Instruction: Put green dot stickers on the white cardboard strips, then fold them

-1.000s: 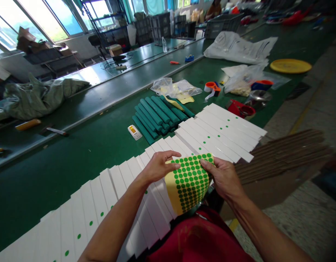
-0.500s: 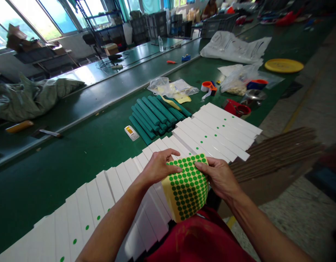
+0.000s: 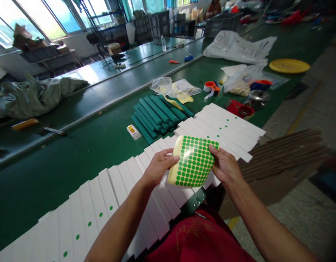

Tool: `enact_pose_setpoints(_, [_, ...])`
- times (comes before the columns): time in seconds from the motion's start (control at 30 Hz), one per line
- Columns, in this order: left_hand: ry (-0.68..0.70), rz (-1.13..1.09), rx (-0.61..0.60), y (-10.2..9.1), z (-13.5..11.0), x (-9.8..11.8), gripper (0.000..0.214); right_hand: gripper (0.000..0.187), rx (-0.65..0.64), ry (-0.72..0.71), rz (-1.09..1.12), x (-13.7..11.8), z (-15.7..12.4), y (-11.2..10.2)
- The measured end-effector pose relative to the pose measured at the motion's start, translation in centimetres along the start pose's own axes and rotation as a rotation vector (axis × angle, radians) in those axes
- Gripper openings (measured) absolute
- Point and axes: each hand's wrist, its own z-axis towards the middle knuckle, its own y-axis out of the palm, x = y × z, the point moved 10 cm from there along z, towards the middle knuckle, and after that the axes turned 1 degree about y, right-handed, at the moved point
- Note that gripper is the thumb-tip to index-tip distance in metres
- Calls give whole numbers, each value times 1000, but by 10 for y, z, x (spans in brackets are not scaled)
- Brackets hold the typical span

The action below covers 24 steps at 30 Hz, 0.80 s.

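Note:
Between my hands is a sheet of round green stickers point(image 3: 196, 163) on pale yellow backing, slightly curved and shiny. My left hand point(image 3: 160, 165) pinches its left edge between thumb and fingers. On the opposite side, my right hand point(image 3: 226, 163) grips the upper right edge, thumb on top of the stickers. Below the sheet lies a long row of overlapping white flat boxes point(image 3: 129, 178) along the table edge. Single green dots show on several boxes at the left and on the far right group point(image 3: 225, 127); my arms and the sheet cover part of the row.
Behind the boxes are a pile of green ribbed rods point(image 3: 157, 114) and a small white packet point(image 3: 133, 132). Tape dispensers, one orange point(image 3: 211, 87) and one red point(image 3: 240, 108), stand at right. Corrugated cardboard point(image 3: 285, 154) leans beside the table. A yellow disc point(image 3: 289, 66) lies farther back.
The sticker sheet has been raised and turned flatter, away from my body. My left hand has shifted from its top edge to its left edge; my right hand still holds the right side.

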Motion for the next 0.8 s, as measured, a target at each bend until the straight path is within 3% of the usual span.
enact_pose_setpoints(0.1, [13,-94,44,-1,-1,-1,48,25,-34,14,-39,7,-1,0])
enact_pose_setpoints(0.17, [-4,-37,58,-6,1,4,45,27,-35,-26,-120,1,1,-4])
enact_pose_setpoints(0.23, [-52,88,-11,-6,3,9,44,37,-45,-108,-215,-14,3,-7])
enact_pose_setpoints(0.33, [-97,264,-169,2,7,16,43,48,-222,-109,-358,-21,1,9])
enact_pose_setpoints(0.43, [-72,445,-273,13,10,22,41,29,-419,1,-501,-6,-9,28])
enact_pose_setpoints(0.5, [75,676,-185,14,13,38,40,23,-413,28,-508,1,-13,29])
enact_pose_setpoints(0.57, [330,946,-1,15,7,63,44,22,-360,43,-443,6,-14,27])
enact_pose_setpoints(0.63, [530,1130,103,26,-5,76,52,22,-335,40,-376,9,-15,26])
enact_pose_setpoints(0.8, [561,1161,55,40,-10,57,45,21,-315,-46,-317,3,-18,32])
